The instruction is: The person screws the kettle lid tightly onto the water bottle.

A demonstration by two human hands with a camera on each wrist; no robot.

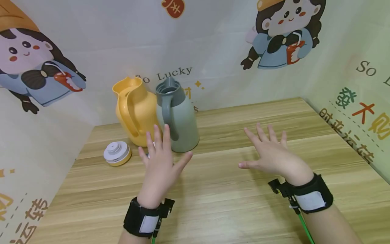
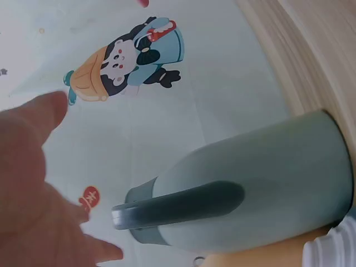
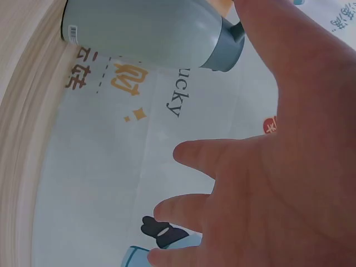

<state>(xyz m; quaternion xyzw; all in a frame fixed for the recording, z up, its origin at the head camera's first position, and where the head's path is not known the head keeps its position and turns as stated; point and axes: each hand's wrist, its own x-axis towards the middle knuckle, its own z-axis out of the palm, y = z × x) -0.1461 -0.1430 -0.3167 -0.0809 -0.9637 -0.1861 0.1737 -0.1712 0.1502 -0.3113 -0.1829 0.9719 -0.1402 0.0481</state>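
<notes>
The person's left hand [image 1: 159, 169] is held above the tabletop [image 1: 219, 206], fingers and thumb straight and fanned wide, with nothing in its grip; the right hand [image 1: 275, 156] is spread much the same way, likewise holding nothing. The widest stretch of wood lies between the two hands and runs up to the far edge; another strip separates the right hand from the right edge. Toward the far-left corner, room tightens around the grey-green jug [image 1: 184, 125] and the yellow jug [image 1: 146, 112].

The tabletop is pale, streaked wood, and a whitish sheet [image 1: 219, 51] printed with cartoon figures [image 1: 283, 40] rises along its left, far and right edges.

The grey-green jug stands upright just beyond the left hand, near the far edge, its handle toward that hand. Just beside it, nearer the far-left corner, stands the yellow jug. A white-and-yellow lid [image 1: 117, 152] lies near the left edge. A white ridged piece [image 2: 334, 245], mostly hidden by the left hand in the head view, sits by the jugs' bases.
</notes>
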